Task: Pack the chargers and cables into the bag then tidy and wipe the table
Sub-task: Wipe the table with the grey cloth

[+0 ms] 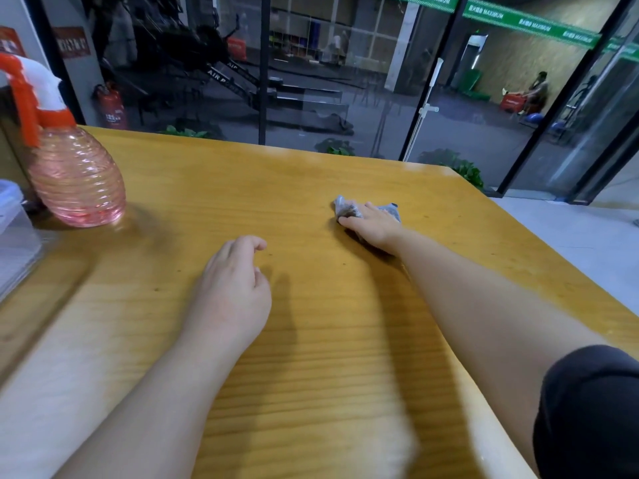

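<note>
A yellow wooden table (311, 188) fills the view. My right hand (371, 226) is stretched out toward the far right part of it and presses flat on a crumpled grey cloth (347, 208), whose ends stick out on both sides of the fingers. Nearer to me, over the table's middle, my left hand (235, 288) hovers with loosely curled fingers and holds nothing. No chargers, cables or bag are in view.
A pink ribbed spray bottle (74, 171) with an orange-and-white trigger stands at the far left. A clear plastic box (14, 236) sits at the left edge. Glass walls lie beyond the table's far edge, and the floor drops away on the right.
</note>
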A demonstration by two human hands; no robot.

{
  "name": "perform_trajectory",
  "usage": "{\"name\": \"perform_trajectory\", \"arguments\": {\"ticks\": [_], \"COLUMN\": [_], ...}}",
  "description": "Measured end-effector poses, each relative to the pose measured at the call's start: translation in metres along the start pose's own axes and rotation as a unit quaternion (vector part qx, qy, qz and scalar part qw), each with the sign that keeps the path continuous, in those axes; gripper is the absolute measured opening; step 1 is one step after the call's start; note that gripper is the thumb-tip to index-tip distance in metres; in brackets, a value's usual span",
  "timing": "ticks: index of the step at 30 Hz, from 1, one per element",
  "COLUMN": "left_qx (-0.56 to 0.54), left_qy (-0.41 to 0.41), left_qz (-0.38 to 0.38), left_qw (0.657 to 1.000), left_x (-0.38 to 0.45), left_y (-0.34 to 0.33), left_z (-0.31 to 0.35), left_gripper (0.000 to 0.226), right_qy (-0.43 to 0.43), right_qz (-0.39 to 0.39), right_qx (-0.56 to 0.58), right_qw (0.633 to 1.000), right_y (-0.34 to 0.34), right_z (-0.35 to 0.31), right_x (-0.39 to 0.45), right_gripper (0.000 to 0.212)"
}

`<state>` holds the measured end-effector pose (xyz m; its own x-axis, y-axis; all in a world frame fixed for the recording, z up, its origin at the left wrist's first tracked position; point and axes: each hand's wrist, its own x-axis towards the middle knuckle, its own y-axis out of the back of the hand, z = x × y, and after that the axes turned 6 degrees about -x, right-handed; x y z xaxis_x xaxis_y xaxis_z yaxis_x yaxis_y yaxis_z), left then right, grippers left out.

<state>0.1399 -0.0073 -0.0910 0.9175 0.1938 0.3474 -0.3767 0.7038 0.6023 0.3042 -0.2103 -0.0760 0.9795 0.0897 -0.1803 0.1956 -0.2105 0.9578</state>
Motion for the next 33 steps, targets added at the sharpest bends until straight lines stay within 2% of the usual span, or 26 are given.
{"name": "perform_trajectory", "arguments": {"ticks": [3,6,12,19,25,28,33], "left_qx": [-0.012,-0.023,-0.056,-0.064,-0.184,-0.220,-0.176], "left_qy": [0.004,0.012,0.041,0.030,0.019,0.023,-0.042], "left_qz": [0.003,0.008,0.041,0.026,0.034,0.013,-0.024], "left_qw": [1.000,1.000,0.997,0.997,0.982,0.975,0.983], "left_x": [0.001,0.002,0.004,0.002,-0.012,-0.021,-0.032], "left_y": [0.000,0.002,0.009,0.011,0.015,0.014,0.011], "left_z": [-0.001,0.000,0.002,0.001,0.011,0.018,0.031], "left_gripper": [0.036,0.037,0.032,0.020,0.031,0.028,0.025], "right_qy": [0.066,0.125,0.190,0.239,0.282,0.300,0.297], "right_qz": [-0.010,-0.010,-0.014,-0.017,-0.018,-0.020,-0.014], "right_qx": [-0.003,-0.017,-0.041,-0.035,-0.040,-0.021,0.017], "right_qw": [0.998,0.992,0.981,0.970,0.958,0.954,0.955], "right_y": [-0.005,-0.014,-0.024,-0.039,-0.046,-0.047,-0.048], "right_z": [-0.009,-0.016,-0.033,-0.043,-0.044,-0.038,-0.030], "right_x": [-0.025,-0.046,-0.088,-0.140,-0.190,-0.213,-0.242], "right_gripper": [0.063,0.060,0.054,0.051,0.047,0.044,0.040]}}
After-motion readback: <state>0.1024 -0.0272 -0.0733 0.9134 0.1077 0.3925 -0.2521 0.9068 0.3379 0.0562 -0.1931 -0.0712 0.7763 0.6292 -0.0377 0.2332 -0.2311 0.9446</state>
